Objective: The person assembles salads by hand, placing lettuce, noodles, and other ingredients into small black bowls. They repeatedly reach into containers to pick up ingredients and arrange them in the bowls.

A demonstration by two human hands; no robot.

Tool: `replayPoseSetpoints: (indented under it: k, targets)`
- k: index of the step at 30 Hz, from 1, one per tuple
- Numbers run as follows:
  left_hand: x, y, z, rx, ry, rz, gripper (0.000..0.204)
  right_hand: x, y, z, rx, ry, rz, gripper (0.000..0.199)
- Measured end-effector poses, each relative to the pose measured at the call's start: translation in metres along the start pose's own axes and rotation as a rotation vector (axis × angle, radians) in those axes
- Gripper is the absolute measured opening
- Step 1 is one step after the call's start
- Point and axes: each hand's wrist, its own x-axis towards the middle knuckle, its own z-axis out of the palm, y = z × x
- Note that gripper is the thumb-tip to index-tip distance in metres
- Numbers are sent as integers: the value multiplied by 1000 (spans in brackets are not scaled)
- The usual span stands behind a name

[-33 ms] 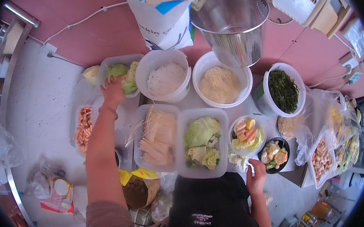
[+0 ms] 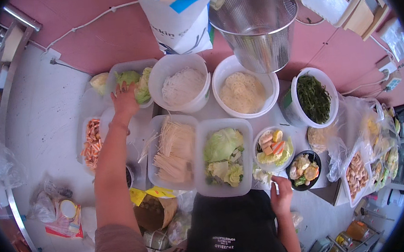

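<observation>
My left hand (image 2: 125,104) reaches into a clear plastic tub (image 2: 135,66) at the back left, its spread fingers over the green lettuce (image 2: 142,85) inside. The fingertips partly cover the leaves. My right hand (image 2: 282,196) is closed at the near edge on a small white strip whose kind I cannot make out. Just ahead of it stands a round white bowl (image 2: 274,166) holding lettuce, pale pieces and orange-and-white sticks (image 2: 278,147). Beside that, a black bowl (image 2: 306,188) holds mixed food. Between my arms sit tubs of enoki mushrooms (image 2: 173,152) and torn lettuce (image 2: 223,145).
Tubs of white noodles (image 2: 184,89), yellowish noodles (image 2: 242,92) and dark green seaweed (image 2: 313,98) line the back. A tall perforated metal strainer (image 2: 263,29) stands behind. Cut sticks (image 2: 91,145) fill a tub at left. Bagged food and a tray of brown pieces (image 2: 357,177) lie at right.
The view has shifted very slightly. My right hand has shifted a little, and the white strip in it shows less. My left hand stays at the lettuce tub.
</observation>
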Motion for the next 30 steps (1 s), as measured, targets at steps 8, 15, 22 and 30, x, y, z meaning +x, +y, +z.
replayPoseSetpoints:
  k: [8, 15, 22, 30]
  targets:
    - [-168, 164, -28, -773, -24, 528, 33, 32, -42, 58, -284, -349, -319, 35]
    - [-288, 210, -7, -919, -712, 110, 52, 2, -29, 138, -382, -589, -338, 15]
    - [-220, 200, -91, -1193, -540, 82, 36, 43, -24, 124, 421, -218, -178, 24]
    - [-215, 199, 2, -1353, -532, 36, 31, 43, -45, 87, 677, -322, 122, 47]
